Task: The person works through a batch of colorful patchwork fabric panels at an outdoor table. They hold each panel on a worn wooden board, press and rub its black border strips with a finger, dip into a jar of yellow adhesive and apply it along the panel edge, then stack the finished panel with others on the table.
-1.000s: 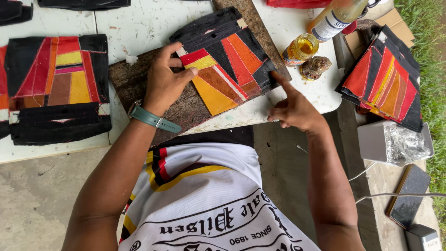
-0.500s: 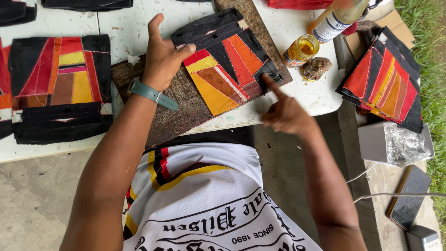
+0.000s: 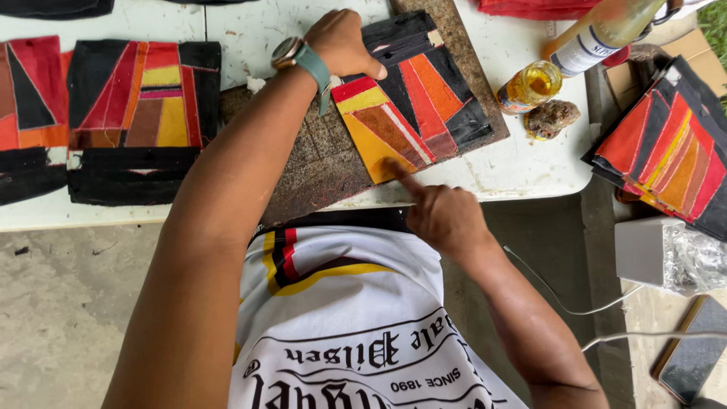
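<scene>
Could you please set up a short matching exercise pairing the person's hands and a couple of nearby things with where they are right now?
1. left hand
2. right hand
3. small jar of yellow liquid
4. stack of patchwork pieces

a. right of the board
b. far right, off the white table
c. far edge of the patchwork piece
d. fingertip on its near yellow corner

Pairs: 1-c, 2-d, 3-a, 4-b

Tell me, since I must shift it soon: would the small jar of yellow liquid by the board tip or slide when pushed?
The small jar looks squat, so it would likely slide on the white table rather than tip. It seems to be glass, so probably fragile and rather heavy for its size. Its liquid might slosh; I cannot tell if it is capped.
</scene>
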`<state>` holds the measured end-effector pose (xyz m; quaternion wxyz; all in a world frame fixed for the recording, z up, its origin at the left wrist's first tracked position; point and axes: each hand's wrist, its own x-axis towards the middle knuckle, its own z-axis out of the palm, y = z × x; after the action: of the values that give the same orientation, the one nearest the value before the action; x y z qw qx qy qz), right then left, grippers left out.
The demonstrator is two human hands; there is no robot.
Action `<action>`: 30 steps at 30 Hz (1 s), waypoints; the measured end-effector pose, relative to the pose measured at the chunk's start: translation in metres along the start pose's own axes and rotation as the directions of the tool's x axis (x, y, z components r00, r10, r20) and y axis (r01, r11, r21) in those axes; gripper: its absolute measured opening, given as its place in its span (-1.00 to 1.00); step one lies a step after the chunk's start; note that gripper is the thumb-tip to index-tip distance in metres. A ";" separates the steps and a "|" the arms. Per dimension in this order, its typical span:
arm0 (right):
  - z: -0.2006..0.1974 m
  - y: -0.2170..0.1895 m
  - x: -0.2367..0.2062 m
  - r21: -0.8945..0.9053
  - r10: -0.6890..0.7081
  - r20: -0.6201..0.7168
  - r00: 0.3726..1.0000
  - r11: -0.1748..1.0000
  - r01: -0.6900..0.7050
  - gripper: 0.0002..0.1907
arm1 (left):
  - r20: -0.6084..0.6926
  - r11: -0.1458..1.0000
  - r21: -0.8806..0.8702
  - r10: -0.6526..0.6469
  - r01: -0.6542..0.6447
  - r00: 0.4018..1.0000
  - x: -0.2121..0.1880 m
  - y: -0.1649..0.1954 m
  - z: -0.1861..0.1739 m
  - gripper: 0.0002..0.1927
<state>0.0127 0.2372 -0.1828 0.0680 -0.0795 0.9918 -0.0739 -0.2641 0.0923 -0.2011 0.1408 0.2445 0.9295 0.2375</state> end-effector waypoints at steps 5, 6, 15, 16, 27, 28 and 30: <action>0.009 -0.005 -0.009 -0.120 -0.021 0.044 0.999 0.992 0.026 -0.32 | -0.247 0.972 -0.006 0.228 -0.236 0.942 0.009 0.002 0.003 -0.18; 0.010 -0.005 -0.010 -0.136 0.019 0.031 0.999 0.991 -0.015 -0.32 | -0.295 0.959 -0.044 0.255 -0.279 0.921 0.012 0.002 0.005 -0.21; -0.020 0.043 -0.018 -0.104 0.231 0.133 0.964 0.970 -0.219 -0.24 | -0.339 0.954 0.012 0.285 -0.299 0.897 0.030 0.012 0.003 -0.36; -0.030 0.059 -0.022 -0.010 0.247 0.028 0.969 0.969 -0.247 -0.43 | -0.329 0.955 0.038 0.290 -0.294 0.899 0.030 0.014 -0.001 -0.35; -0.089 0.203 0.045 -0.103 0.210 -0.105 0.972 0.970 -0.220 -0.30 | -0.049 0.616 -0.786 0.021 -0.051 0.999 -0.049 -0.033 -0.011 -0.59; -0.087 0.205 0.055 -0.122 0.250 -0.025 0.968 0.960 -0.251 -0.24 | 0.012 0.622 -0.783 -0.017 0.021 1.000 -0.060 -0.038 -0.007 -0.59; -0.085 0.208 0.073 -0.190 0.317 0.099 0.943 0.936 -0.295 -0.16 | 0.053 0.542 -0.833 -0.117 0.108 0.992 -0.076 -0.042 0.001 -0.61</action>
<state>-0.1018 0.4402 -0.1408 0.1348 0.0658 0.9883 0.0291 -0.2156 0.0208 -0.2124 0.2504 0.0870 0.7200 0.6413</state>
